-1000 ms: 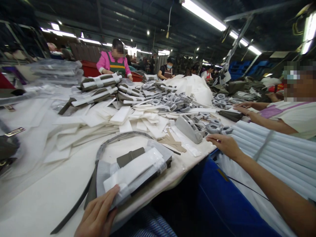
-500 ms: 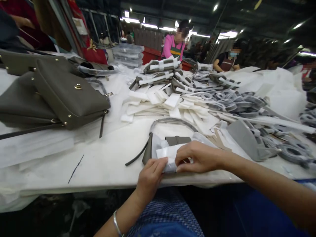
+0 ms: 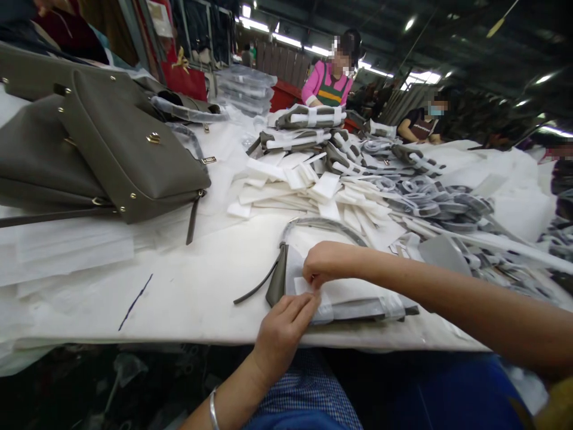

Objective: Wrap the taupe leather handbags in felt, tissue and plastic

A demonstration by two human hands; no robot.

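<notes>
A grey bag strap wrapped in white foam sheet (image 3: 358, 298) lies at the near edge of the white table (image 3: 188, 292). My left hand (image 3: 284, 328) rests its fingers flat on the wrap's near left end. My right hand (image 3: 329, 263) is closed in a pinch on the wrap's left end, just above the left fingers. A thin grey strap loop (image 3: 322, 226) curves behind the bundle.
A grey handbag (image 3: 111, 155) lies at the left. Piles of white foam pieces (image 3: 313, 191) and wrapped grey straps (image 3: 425, 197) cover the middle and right. Other people (image 3: 333, 77) work at the far side. A dark line (image 3: 134, 301) marks the table.
My right hand has shifted left and up on the wrapped strap, and my left fingers have flattened on its end. The view has moved slightly closer to the table.
</notes>
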